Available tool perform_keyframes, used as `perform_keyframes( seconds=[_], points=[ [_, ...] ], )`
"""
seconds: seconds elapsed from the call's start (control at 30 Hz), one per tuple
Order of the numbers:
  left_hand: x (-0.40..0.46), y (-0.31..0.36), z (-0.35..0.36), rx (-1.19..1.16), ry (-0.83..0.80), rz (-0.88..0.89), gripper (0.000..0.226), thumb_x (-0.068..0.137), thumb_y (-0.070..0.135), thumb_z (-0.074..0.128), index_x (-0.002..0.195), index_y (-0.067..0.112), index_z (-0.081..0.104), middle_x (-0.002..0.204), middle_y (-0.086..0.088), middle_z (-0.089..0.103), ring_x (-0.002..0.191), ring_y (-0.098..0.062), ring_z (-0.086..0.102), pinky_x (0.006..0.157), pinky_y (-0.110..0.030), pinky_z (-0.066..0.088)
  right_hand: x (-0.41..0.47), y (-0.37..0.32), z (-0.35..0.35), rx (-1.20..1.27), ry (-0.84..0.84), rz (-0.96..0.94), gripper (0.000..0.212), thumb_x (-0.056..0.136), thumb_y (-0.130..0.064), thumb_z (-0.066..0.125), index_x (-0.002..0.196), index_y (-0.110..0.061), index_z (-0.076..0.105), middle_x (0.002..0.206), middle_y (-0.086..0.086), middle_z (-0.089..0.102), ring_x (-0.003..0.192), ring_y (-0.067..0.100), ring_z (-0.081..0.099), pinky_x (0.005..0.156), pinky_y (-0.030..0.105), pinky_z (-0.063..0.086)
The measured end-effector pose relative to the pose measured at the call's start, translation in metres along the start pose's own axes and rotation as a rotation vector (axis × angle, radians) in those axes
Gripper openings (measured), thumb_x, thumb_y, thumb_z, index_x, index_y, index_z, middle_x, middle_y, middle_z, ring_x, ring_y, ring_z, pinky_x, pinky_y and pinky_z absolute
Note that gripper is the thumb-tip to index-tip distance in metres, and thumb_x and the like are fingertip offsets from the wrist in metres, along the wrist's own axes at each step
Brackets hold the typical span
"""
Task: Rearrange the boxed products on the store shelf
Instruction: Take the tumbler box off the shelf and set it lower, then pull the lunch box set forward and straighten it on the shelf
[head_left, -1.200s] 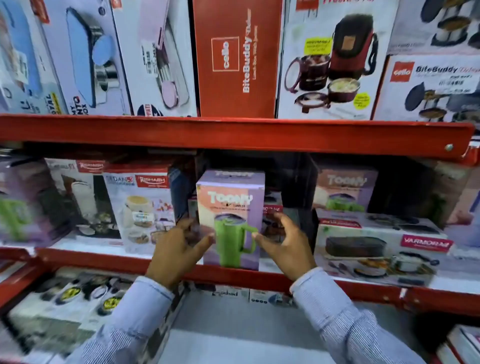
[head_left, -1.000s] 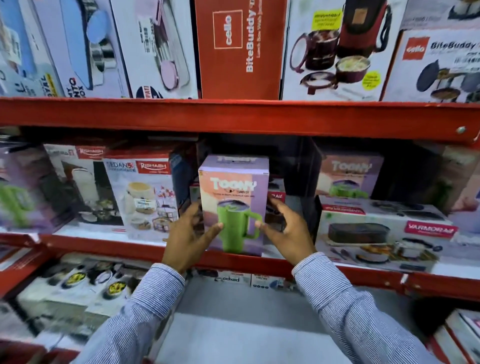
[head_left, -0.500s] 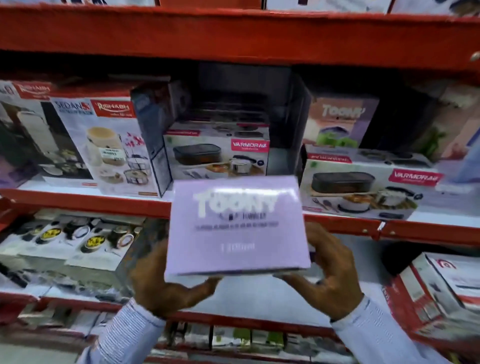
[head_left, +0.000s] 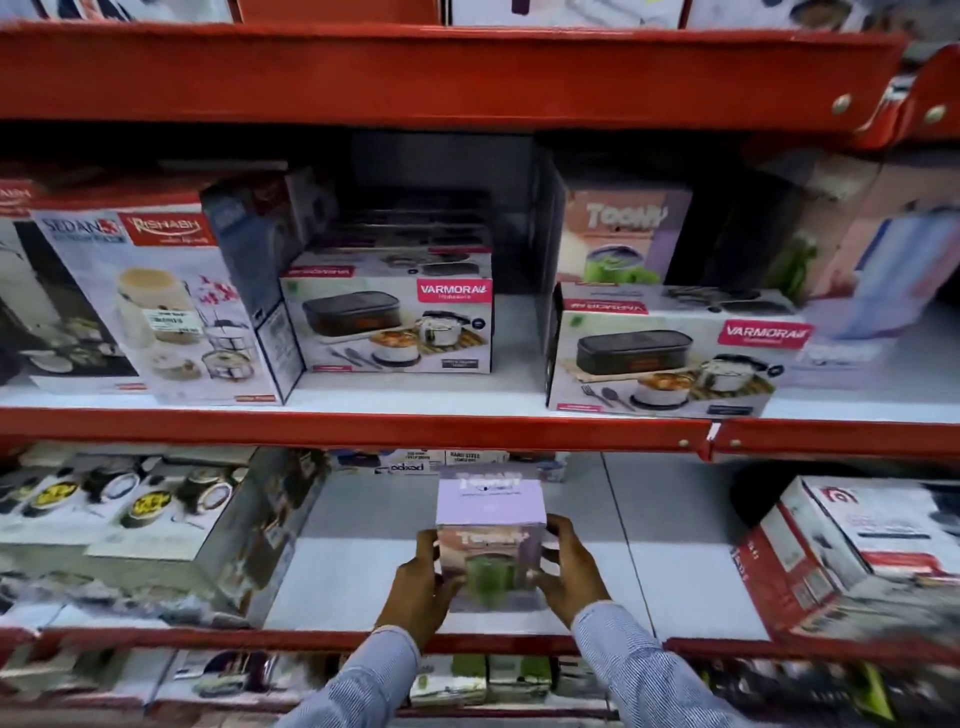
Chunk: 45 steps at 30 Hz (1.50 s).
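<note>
The Toony tumbler box (head_left: 491, 540) stands upright on the lower shelf (head_left: 358, 571), near its red front lip (head_left: 208, 638), clasped between the two hands. The left hand (head_left: 422, 587) wraps its left side wall and the right hand (head_left: 569, 571) its right side wall, fingers curled toward the front face, both closed on the carton.

It looks like a light printed cardboard carton with stiff corners but walls that would likely dent under a hard squeeze; the glossy print may be a little slippery, so a flat-palmed grip on opposite sides, low down as here, seems the safest hold.

Room is generous: bare white shelf lies left and right of the hands and deeper beyond the box. Farther left sits a large box of steel containers (head_left: 135, 509), well apart; to the right a red and white box (head_left: 852, 551), also well apart. Above the hands, the red edge of the middle shelf (head_left: 363, 431) limits how high the carton can lift while inside.
</note>
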<state>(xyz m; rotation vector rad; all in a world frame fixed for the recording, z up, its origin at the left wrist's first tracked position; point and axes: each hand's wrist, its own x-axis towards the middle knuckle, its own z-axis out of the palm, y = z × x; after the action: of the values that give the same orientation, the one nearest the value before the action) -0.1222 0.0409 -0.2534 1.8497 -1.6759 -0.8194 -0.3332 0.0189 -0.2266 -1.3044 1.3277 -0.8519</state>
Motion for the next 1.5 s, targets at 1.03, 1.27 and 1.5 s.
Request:
perform_keyframes(
  seconds=[1.03, 1.27, 1.5],
  points=[
    [0.054, 0.244, -0.075, -0.329, 0.284, 0.313, 0.063, 0.081, 0.038, 0.070, 0.138, 0.025, 0.049, 0.136, 0.001, 0.064, 0.124, -0.022, 0.061, 0.106, -0.047, 0.052, -0.004, -0.168, -0.167, 0.182, 0.841, -0.345, 0.050, 0.084, -0.006, 0.068, 0.130, -0.016, 0.054, 0.125, 0.012, 0.066, 0.110, 0.026, 0.064, 0.102, 0.046, 0.050],
    [0.015, 0.224, -0.118, -0.439, 0.547, 0.388, 0.065, 0.083, 0.026, 0.074, 0.143, 0.025, 0.049, 0.133, 0.005, 0.066, 0.120, -0.013, 0.063, 0.103, -0.031, 0.055, -0.026, -0.184, -0.120, 0.229, 0.848, -0.554, 0.050, 0.080, -0.009, 0.069, 0.128, -0.011, 0.057, 0.119, 0.012, 0.069, 0.099, -0.001, 0.067, 0.090, 0.014, 0.053],
    [-0.006, 0.149, -0.190, -0.463, 0.778, 0.276, 0.060, 0.078, 0.018, 0.078, 0.126, 0.036, 0.047, 0.127, 0.001, 0.068, 0.111, -0.012, 0.068, 0.098, -0.031, 0.056, -0.020, -0.205, -0.018, 0.126, 0.633, -0.560, 0.058, 0.075, -0.023, 0.064, 0.132, -0.013, 0.057, 0.118, 0.005, 0.071, 0.106, 0.014, 0.069, 0.091, 0.033, 0.058]
  ],
)
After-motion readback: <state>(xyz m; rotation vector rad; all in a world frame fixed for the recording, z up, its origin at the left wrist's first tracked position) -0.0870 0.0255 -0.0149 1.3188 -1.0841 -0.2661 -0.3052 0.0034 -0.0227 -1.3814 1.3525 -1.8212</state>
